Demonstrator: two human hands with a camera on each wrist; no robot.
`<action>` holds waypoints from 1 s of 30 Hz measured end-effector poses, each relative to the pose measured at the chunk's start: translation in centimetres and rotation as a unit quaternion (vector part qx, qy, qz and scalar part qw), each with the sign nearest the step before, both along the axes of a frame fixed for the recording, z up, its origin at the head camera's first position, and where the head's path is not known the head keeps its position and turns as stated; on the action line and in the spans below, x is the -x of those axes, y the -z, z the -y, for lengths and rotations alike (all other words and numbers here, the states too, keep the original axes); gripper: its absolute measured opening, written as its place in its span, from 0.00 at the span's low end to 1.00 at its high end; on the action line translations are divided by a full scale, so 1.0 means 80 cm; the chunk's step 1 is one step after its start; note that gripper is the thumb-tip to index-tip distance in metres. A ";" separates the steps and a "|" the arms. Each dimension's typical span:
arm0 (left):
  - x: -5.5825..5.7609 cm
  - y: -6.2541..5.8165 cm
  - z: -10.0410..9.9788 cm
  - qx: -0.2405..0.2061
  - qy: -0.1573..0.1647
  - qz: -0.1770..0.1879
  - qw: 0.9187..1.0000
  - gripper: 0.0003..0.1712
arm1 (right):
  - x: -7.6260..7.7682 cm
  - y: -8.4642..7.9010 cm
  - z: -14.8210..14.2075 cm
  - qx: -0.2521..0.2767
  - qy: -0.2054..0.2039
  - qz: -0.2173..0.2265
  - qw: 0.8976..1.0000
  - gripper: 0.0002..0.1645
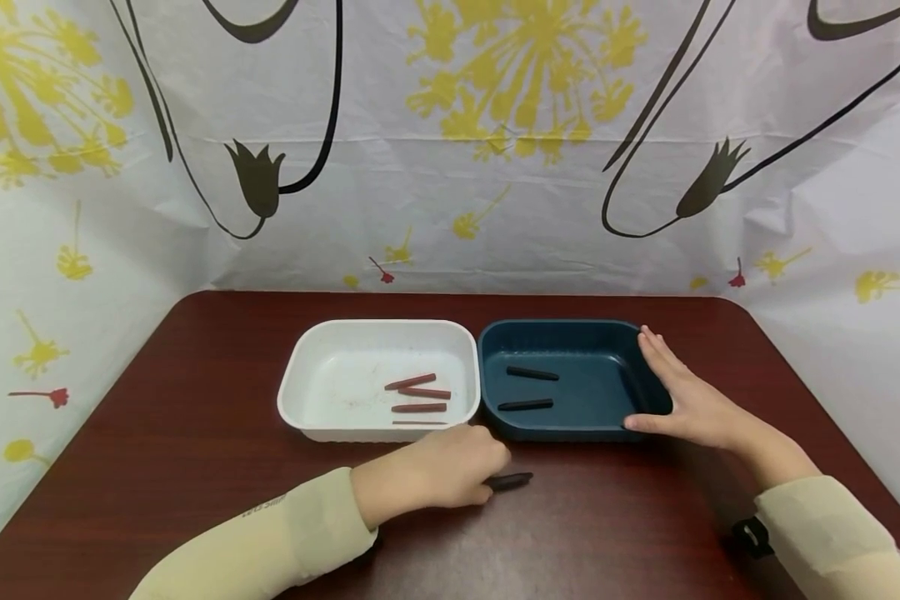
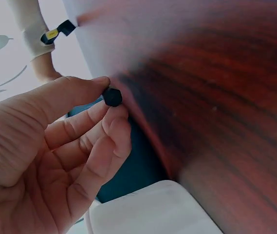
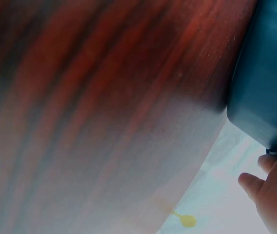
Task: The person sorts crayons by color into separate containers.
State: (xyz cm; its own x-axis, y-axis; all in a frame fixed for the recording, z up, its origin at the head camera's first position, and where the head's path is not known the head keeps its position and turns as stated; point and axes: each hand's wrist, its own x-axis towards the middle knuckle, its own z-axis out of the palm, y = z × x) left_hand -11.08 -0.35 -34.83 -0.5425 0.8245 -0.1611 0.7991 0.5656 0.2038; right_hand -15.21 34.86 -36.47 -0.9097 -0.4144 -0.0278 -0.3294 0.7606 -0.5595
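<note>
My left hand (image 1: 450,467) pinches a black crayon (image 1: 510,482) between thumb and fingertips, just in front of the two trays. In the left wrist view the crayon's six-sided end (image 2: 112,97) faces the camera. My right hand (image 1: 693,408) rests against the right end of the dark blue tray (image 1: 555,433), with fingers extended along the rim and the thumb at the near corner. Inside that tray lie two black crayons (image 1: 532,373). The white tray (image 1: 378,435) beside it holds several red crayons (image 1: 420,408) toward its right side; the near rim partly hides one.
Both trays stand side by side on a dark red-brown wooden table (image 1: 217,467). A white sheet (image 1: 375,217) with yellow and grey flower prints hangs behind and beside the table. A small black device (image 1: 753,536) is at the right wrist.
</note>
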 end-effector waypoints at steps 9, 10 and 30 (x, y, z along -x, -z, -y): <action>0.007 -0.014 0.003 -0.058 -0.008 0.020 0.998 0.10 | 0.000 0.000 0.001 0.001 -0.005 0.000 1.000 0.71; 0.009 -0.017 0.003 -0.064 -0.010 0.019 0.998 0.10 | -0.001 0.000 0.001 0.000 -0.004 -0.001 1.000 0.71; 0.058 -0.047 0.000 -0.099 -0.068 0.029 0.992 0.09 | -0.001 0.002 0.000 0.009 0.000 -0.001 1.000 0.71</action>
State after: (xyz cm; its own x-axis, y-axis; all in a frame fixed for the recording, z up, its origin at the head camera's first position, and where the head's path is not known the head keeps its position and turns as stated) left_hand -15.73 -0.38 -31.06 -0.6454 0.7629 -0.0370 0.7018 0.6114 0.3655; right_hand -15.15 34.84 -36.66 -0.9095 -0.4154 -0.0173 -0.3316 0.7497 -0.5727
